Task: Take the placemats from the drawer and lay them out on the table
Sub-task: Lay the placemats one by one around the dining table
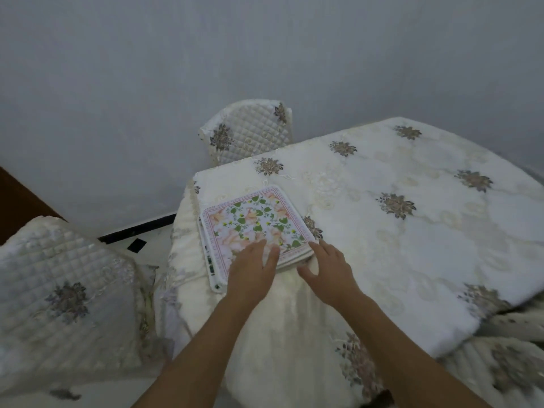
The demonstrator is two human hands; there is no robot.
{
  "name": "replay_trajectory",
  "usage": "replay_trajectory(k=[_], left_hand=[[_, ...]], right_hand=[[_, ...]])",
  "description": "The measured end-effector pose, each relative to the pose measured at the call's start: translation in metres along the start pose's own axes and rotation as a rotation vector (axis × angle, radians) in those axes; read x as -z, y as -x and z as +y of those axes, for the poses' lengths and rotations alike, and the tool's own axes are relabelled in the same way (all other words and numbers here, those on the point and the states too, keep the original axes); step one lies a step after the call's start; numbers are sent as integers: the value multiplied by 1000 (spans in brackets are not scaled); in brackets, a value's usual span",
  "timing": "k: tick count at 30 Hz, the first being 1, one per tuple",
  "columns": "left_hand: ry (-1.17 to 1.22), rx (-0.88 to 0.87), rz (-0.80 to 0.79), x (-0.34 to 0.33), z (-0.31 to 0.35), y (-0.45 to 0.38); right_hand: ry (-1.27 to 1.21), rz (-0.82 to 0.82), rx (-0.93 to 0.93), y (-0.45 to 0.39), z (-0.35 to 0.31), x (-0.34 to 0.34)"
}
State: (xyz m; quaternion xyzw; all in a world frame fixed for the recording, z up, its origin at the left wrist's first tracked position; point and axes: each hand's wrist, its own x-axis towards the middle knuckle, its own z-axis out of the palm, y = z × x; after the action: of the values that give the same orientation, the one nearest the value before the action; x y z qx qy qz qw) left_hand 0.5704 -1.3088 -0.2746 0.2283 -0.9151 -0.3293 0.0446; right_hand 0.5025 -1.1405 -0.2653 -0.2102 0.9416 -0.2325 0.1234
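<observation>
Both hands (253, 267) (flat) on placemats (253, 225)

A stack of placemats (250, 222) lies flat at the near left corner of the table (382, 231), which is covered by a cream embroidered cloth. The mats are square with rounded corners. The top one is white with green leaves, small yellow flowers and pale orange blooms, framed by a thin pink border with lettering too small to read. The lower mats stick out along the left and near edges, slightly fanned, and one shows dark green marks on its rim.
</observation>
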Motion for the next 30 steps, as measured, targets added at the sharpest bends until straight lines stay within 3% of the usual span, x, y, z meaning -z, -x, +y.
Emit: replay_trajectory(k=[4,10,17,24,30], left_hand=[[214,-23,95,-14,70,50],[427,-104,69,-46,172,113],[605,-138,60,-45,265,122],[690,-204,54,-38,289,102],[713,-84,50,-46,272,96]], right_hand=[[-39,35,17,51,36,43],[-165,123,-12,119,97,118],[-377,294,-82,162,135,204],[-466,374,-99,172,134,230],[-498,317,-94,150,134,220]])
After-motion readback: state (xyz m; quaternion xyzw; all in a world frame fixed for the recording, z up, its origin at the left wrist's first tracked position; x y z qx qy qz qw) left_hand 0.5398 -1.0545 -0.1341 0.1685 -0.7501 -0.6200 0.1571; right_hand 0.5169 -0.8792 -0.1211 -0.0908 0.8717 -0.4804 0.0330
